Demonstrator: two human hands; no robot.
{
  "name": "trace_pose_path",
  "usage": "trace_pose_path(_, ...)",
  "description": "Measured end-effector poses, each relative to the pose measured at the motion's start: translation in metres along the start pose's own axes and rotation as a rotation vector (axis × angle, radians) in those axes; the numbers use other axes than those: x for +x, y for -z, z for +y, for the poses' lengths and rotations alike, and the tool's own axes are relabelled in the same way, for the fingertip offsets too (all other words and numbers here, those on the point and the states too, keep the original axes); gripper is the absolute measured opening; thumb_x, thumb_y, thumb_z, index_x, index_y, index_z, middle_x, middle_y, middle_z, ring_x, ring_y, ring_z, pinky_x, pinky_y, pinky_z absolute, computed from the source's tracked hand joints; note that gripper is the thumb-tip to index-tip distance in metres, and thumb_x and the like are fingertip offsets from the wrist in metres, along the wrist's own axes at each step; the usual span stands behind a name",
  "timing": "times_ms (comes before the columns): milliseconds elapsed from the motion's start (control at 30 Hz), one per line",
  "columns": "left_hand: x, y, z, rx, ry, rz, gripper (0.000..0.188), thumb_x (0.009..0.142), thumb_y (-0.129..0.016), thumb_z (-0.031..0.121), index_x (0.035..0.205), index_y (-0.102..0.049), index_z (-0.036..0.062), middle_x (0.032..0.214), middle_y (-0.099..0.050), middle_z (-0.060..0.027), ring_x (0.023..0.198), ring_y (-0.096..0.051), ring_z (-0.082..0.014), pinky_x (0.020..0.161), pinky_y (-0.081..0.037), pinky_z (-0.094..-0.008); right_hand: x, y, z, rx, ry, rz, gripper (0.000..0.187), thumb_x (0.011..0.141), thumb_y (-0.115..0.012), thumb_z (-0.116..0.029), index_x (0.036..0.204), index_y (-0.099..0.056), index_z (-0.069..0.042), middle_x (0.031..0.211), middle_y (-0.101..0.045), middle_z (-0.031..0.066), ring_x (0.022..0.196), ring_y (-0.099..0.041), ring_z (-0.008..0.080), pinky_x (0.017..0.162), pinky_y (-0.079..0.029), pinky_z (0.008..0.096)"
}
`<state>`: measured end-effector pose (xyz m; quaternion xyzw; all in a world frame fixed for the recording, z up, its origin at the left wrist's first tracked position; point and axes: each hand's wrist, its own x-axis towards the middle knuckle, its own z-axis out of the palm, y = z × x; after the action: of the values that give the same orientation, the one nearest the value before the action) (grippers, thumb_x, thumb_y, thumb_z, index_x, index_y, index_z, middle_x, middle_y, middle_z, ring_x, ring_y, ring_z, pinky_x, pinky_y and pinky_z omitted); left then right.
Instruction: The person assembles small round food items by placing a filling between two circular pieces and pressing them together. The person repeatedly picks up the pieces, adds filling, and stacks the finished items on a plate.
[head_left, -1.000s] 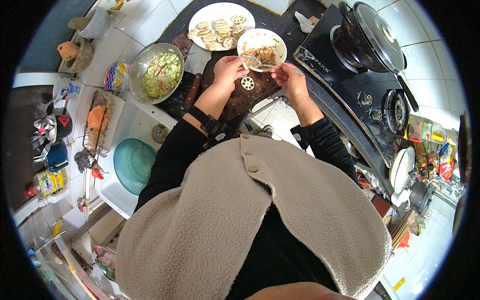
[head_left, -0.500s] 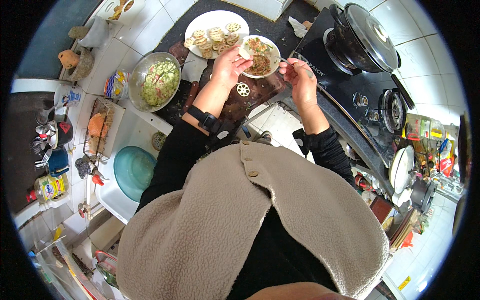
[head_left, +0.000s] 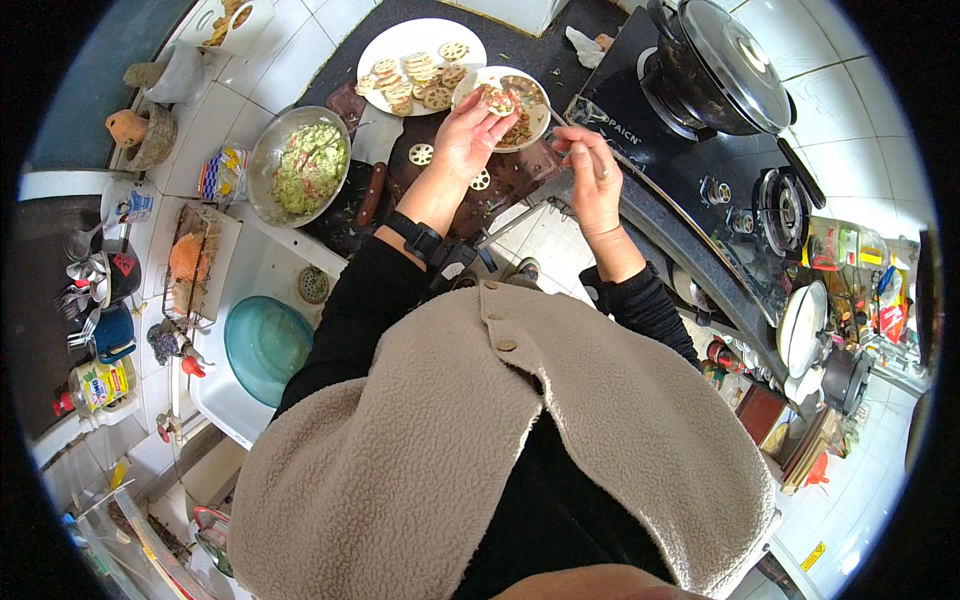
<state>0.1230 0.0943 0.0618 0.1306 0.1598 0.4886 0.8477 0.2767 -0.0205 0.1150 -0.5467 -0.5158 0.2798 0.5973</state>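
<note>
My left hand [head_left: 468, 142] pinches a lotus root slice [head_left: 500, 100] topped with reddish minced filling, held over the edge of a white bowl [head_left: 541, 122]. More of the minced filling [head_left: 520, 130] lies in that bowl. To its right, the fingers of my right hand [head_left: 592, 172] are closed around a thin metal utensil, whose working end I cannot make out. Several lotus root pieces [head_left: 420, 75] sit on a white oval plate [head_left: 385, 42] behind the bowl. Two single slices lie on the dark brown cutting board [head_left: 450, 205], one of them a pale lotus root slice [head_left: 420, 154].
Left of the board lies a cleaver with a brown handle [head_left: 372, 193], beside a metal bowl [head_left: 262, 190] of chopped green vegetable. Nearer stands a sink with a teal basin [head_left: 265, 345]. On the right, a black gas hob [head_left: 650, 170] carries a lidded dark pot [head_left: 715, 75].
The slice in my left hand was bare and now bears minced filling. My right hand has drawn back from the bowl, slightly lower. The whole view has shifted a little.
</note>
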Motion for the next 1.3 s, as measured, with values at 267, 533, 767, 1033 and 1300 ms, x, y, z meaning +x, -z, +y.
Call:
trace_pose_path(267,-0.005,-0.003,0.003,0.017,-0.055,-0.037,0.035,0.092,-0.045,-0.002,0.126,-0.043,-0.0008,0.121,-0.053,-0.0142,0.114,-0.053,-0.0276,0.104,-0.041,-0.0493,0.007,0.004,-0.005,0.423,-0.296,0.174,0.021,0.095,-0.044,-0.014,0.103,-0.058,-0.001,0.098,-0.066,0.0143,0.081,-0.061,0.0168,0.070,-0.046,0.0264)
trace_pose_path(533,-0.004,0.004,0.005,0.001,-0.063,-0.028,0.035,0.092,-0.044,-0.002,0.126,-0.043,-0.0014,0.121,-0.053,-0.0143,0.114,-0.053,-0.0278,0.104,-0.040,-0.0504,-0.004,-0.004,-0.005,0.227,-0.155,0.087,0.020,0.096,-0.044,-0.013,0.101,-0.058,0.000,0.097,-0.066,0.0101,0.080,-0.060,0.0133,0.069,-0.046,0.0251)
trace_pose_path(767,-0.005,0.007,0.003,0.035,-0.091,-0.004,0.036,0.089,-0.051,0.000,0.125,-0.045,0.0000,0.124,-0.052,-0.0147,0.118,-0.050,-0.0296,0.105,-0.038,-0.0490,-0.009,-0.009,0.003,-0.049,-0.033,0.046,0.015,0.095,-0.047,-0.009,0.101,-0.059,-0.001,0.092,-0.063,0.0040,0.080,-0.058,0.0113,0.072,-0.047,0.0246)
trace_pose_path(1033,-0.006,0.011,0.004,0.045,-0.075,-0.015,0.031,0.091,-0.050,0.002,0.122,-0.050,0.0013,0.119,-0.056,-0.0120,0.113,-0.054,-0.0252,0.102,-0.041,-0.0489,-0.010,-0.010,-0.009,0.260,-0.168,0.032,0.020,0.097,-0.044,-0.015,0.102,-0.058,-0.002,0.098,-0.066,0.0097,0.082,-0.059,0.0124,0.072,-0.046,0.0251)
trace_pose_path(1300,-0.009,0.014,-0.003,0.061,-0.070,0.009,0.029,0.093,-0.050,0.007,0.121,-0.053,0.0049,0.118,-0.057,-0.0104,0.110,-0.055,-0.0234,0.098,-0.044,-0.0459,-0.001,-0.013,-0.009,0.310,-0.255,0.017,0.018,0.095,-0.044,-0.013,0.102,-0.057,-0.002,0.093,-0.066,0.0095,0.079,-0.061,0.0131,0.065,-0.046,0.0239)
